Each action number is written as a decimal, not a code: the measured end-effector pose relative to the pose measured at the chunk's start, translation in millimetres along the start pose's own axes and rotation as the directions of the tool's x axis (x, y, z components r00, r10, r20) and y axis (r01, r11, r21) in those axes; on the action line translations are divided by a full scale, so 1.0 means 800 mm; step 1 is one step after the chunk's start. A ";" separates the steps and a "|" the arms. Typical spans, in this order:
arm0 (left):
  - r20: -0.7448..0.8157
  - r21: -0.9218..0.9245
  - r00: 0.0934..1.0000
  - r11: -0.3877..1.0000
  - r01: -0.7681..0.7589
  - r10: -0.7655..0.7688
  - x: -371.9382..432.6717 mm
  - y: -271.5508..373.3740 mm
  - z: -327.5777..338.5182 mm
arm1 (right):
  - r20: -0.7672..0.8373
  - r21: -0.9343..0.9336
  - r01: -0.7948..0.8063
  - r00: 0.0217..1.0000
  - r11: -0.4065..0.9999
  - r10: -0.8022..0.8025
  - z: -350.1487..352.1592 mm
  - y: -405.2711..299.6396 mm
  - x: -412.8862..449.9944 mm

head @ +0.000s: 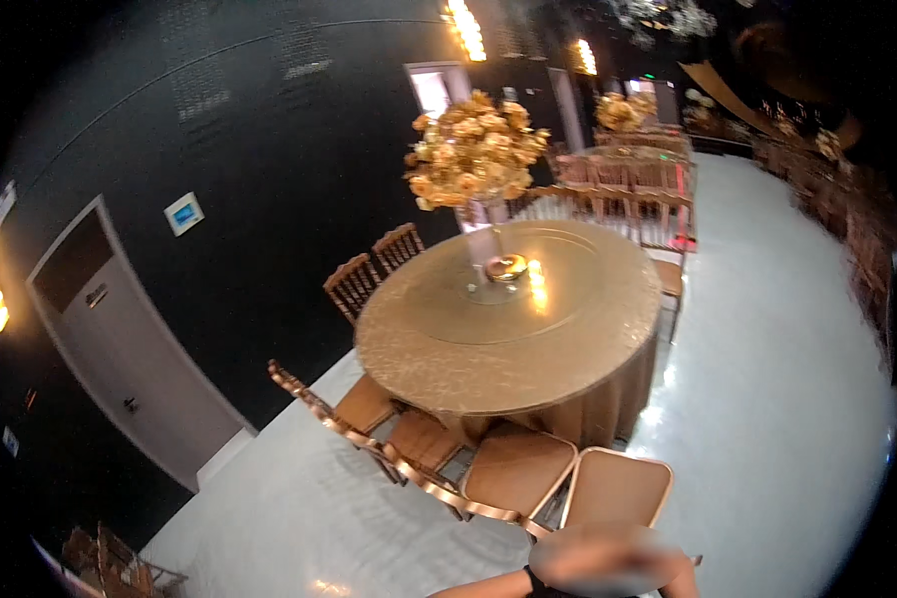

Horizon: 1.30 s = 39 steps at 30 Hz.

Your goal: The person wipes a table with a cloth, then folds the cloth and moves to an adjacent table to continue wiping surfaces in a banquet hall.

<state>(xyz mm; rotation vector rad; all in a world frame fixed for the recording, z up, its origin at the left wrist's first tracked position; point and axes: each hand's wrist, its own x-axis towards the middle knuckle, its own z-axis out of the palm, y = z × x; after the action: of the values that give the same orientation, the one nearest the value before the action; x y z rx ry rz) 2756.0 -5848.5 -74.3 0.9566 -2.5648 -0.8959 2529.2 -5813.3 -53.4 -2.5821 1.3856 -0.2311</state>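
My left hand [564, 557] and my right hand [664, 562] are close together at the bottom edge. A blurred patch covers both, so their fingers are hidden. A black band circles my left wrist. Just beyond them is the padded seat of a metal-framed chair [619, 486], its backrest mostly hidden behind the blur. Whether my hands grip that backrest cannot be made out. Left of it, another padded chair [519, 467] faces the round banquet table [448, 374], which has a gold cloth and a glass turntable [433, 318].
A tall centrepiece of gold artificial flowers [478, 153] stands on the turntable. More chairs [374, 269] line the table's wall side. A grey door [131, 351] is set in the dark wall at left. Further tables and chairs [613, 172] stand behind. Glossy pale floor [770, 374] runs along the right.
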 end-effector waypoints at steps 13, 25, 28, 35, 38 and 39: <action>-0.006 0.249 0.980 0.949 -0.191 0.199 0.147 0.101 0.057 | -0.350 0.516 -0.436 0.679 0.737 0.646 0.034 0.018 -0.105; 0.149 -0.032 0.989 0.999 -0.020 0.025 0.081 0.054 0.006 | -0.158 0.395 -0.436 0.834 0.808 0.528 -0.025 -0.037 -0.059; 0.167 -0.038 0.986 0.999 0.023 -0.017 0.048 0.063 -0.031 | -0.132 0.362 -0.298 0.922 0.883 0.365 -0.028 -0.039 -0.044; 0.206 -0.429 0.964 0.901 -0.066 0.169 0.047 0.057 -0.074 | -0.184 0.434 -0.285 0.900 0.854 0.394 -0.089 -0.036 -0.030; 0.223 -0.278 0.975 0.956 0.090 -0.027 0.088 0.106 -0.097 | -0.255 0.348 -0.398 0.831 0.849 0.494 -0.126 -0.011 -0.036; 0.126 -0.181 0.992 0.984 0.004 0.019 0.103 0.114 -0.088 | -0.332 0.320 -0.426 0.786 0.846 0.521 -0.131 -0.003 -0.042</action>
<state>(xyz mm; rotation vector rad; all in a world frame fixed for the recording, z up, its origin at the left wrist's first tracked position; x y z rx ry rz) 2679.1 -5880.8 40.1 0.8619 -2.5333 -1.1999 2488.4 -5794.3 47.5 -1.9721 1.9683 -0.8289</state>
